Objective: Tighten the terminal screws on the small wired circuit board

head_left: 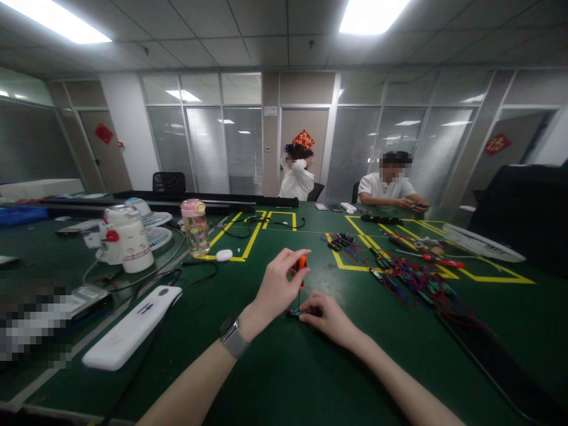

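My left hand [284, 278], with a watch on its wrist, grips the orange-and-black handle of a screwdriver [302, 262]. The screwdriver stands upright, its thin shaft reaching down to a small green circuit board [293, 313] on the table. Fingers of my right hand [326, 313] are closed on the board's right end, holding it against the green tabletop. The tip's exact contact point is too small to make out. To the right lies a pile of similar boards with red and blue wires [417, 278].
A pink-lidded bottle [195, 228], a white jug [133, 242] and a long white case [133, 328] stand or lie on the left. A white keyboard [483, 242] and red-handled tool [444, 260] lie at right. Two people [386, 186] sit across the table.
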`<state>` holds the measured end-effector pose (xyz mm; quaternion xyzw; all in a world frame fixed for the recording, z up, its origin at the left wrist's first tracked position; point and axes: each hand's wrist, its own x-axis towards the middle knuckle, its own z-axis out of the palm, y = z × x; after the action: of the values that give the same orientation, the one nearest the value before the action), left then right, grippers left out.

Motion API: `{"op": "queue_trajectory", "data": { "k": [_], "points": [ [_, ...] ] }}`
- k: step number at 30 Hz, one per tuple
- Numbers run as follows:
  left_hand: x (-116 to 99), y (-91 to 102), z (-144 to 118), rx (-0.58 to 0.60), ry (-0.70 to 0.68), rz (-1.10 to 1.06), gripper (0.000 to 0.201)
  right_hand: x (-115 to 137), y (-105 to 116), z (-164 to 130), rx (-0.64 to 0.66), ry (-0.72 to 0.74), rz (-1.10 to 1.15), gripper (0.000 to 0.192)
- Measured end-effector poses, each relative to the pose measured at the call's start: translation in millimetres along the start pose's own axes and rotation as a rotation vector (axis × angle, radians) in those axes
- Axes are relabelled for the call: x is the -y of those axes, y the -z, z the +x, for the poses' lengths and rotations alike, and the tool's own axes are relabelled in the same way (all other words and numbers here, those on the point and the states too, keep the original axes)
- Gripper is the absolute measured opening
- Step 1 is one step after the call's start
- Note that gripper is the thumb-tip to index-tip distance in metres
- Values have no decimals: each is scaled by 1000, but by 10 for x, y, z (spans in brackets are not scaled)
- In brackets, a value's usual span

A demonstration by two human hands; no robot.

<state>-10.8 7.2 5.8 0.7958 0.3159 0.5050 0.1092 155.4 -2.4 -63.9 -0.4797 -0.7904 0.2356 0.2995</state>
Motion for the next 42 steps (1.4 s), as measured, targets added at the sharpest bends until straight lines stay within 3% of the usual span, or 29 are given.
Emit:
{"op": "queue_trajectory", "data": {
  "k": [4,9,15,21,26,28,32,37,42],
  "points": [
    [1,-45,-22,-108,24,119,23,20,9,-1,0,-7,5,8],
    [-16,-24,-6,1,-4,-47,31,51,21,-10,11,-14,3,9],
    [21,-8,9,-74,48,-106,20,35,14,-9,2,-15,7,8],
    [15,65,30,135,35,-244,40,1,3,-8,2,2,-2,10],
    [33,80,39,-43,49,-67,26,4,1,-13,0,-14,-6,10],
    [47,88,38,-21,29,-70,29,7,6,-14,0,-17,-6,10],
    [91,84,33,102,84,-278,41,10,10,-15,3,-11,-3,10],
    [90,78,28,-39,57,-80,29,-1,1,-10,1,-14,-1,10],
    [50,74,21,80,31,-195,39,-15,3,-11,4,-5,2,10]
  ]
}}
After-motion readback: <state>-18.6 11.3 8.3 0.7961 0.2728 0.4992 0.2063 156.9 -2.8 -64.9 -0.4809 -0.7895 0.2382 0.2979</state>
